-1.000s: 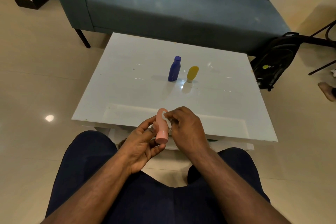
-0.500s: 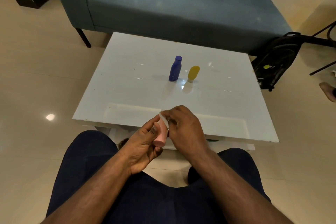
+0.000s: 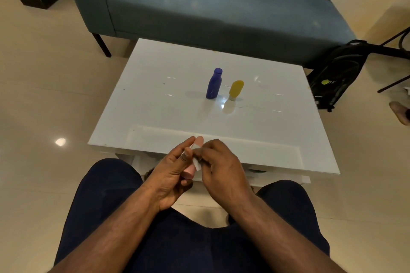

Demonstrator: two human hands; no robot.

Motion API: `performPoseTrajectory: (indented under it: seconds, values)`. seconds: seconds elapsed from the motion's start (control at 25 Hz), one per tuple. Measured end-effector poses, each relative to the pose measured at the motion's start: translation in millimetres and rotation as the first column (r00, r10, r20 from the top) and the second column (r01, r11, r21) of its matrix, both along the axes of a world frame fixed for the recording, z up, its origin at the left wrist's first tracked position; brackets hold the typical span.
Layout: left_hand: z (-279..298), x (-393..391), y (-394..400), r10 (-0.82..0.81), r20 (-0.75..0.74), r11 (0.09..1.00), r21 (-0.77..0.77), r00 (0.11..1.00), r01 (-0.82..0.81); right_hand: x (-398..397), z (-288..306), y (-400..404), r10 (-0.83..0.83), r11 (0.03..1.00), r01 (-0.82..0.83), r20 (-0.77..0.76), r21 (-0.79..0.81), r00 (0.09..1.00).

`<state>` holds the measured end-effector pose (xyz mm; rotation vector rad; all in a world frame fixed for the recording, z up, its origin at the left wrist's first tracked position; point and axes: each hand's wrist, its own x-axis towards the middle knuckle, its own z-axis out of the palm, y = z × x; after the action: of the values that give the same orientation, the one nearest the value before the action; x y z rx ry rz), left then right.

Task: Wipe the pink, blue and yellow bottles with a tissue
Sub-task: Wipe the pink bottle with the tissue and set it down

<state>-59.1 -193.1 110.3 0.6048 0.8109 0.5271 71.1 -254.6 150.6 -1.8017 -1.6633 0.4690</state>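
Room: tiled floor, blue sofa (image 3: 221, 6) at 12 o'clock, black backpack (image 3: 337, 75) at 2 o'clock.
Surface: glossy white table (image 3: 155, 99) ahead of the knees.
Left hand (image 3: 170, 175): fingers curled round the pink bottle (image 3: 190, 172), held over the table's near edge at 6 o'clock.
Right hand (image 3: 218, 168): fingertips pinch the tissue (image 3: 196, 163) against the bottle's side.
Waiting: blue bottle (image 3: 214, 84) and yellow bottle (image 3: 236, 89), upright at table centre, just beside each other.
Technique: likely best to turn the bottle in the left hand while rubbing along its length, cap included.
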Motion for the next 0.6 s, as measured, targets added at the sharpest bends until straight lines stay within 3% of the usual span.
performPoseTrajectory:
  seconds: [0.2, 0.4, 0.6]
  values:
    - [4.6, 2.4, -4.8, -0.039, -0.078, 0.999, 0.031, 0.996, 0.041, 24.8, -6.4, 23.4, -0.148, 0.986, 0.154, 0.085, -0.068, 0.985]
    - [0.0, 1.9, -4.8, -0.048, -0.059, 0.999, -0.002, 0.997, 0.048, 10.4, -7.0, 5.3, -0.033, 0.996, 0.036, 0.04, -0.076, 0.999]
    - [-4.2, 1.1, -5.1, -0.1, -0.043, 0.995, 0.002, 0.994, 0.1, 29.9, -8.1, 24.5, -0.16, 0.985, 0.163, 0.054, -0.052, 0.986]
